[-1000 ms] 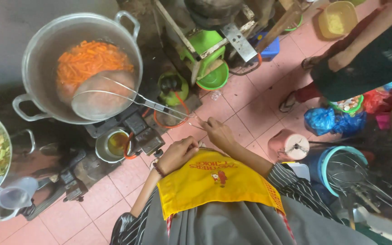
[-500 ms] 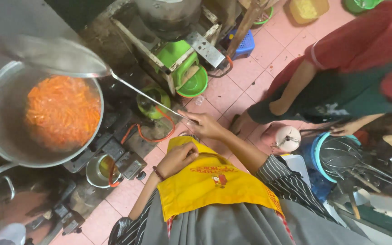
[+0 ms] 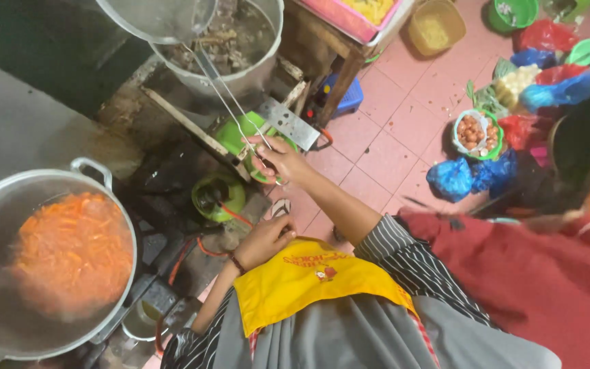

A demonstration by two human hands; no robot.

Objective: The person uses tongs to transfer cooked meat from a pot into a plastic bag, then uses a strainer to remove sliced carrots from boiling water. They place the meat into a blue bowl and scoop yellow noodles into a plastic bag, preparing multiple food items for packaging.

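My right hand [image 3: 279, 159] grips the wire handle of a large metal strainer ladle [image 3: 158, 17], whose bowl hangs over a second big pot [image 3: 240, 48] at the top of the view. My left hand [image 3: 262, 240] rests closed against the top edge of my yellow apron [image 3: 312, 277] and holds nothing I can see. At the left stands a big steel pot [image 3: 56, 263] full of shredded orange carrot, steaming.
Green gas cylinders [image 3: 216, 195] with an orange hose sit between the pots. A person in a red top [image 3: 548, 273] stands at my right. Bags, bowls and baskets of produce [image 3: 476, 133] lie on the pink tiled floor. A wooden table leg [image 3: 339, 85] is nearby.
My right hand has swung the strainer ladle from above the carrot pot across to the second pot. The view has turned right. My left hand stayed at the apron.
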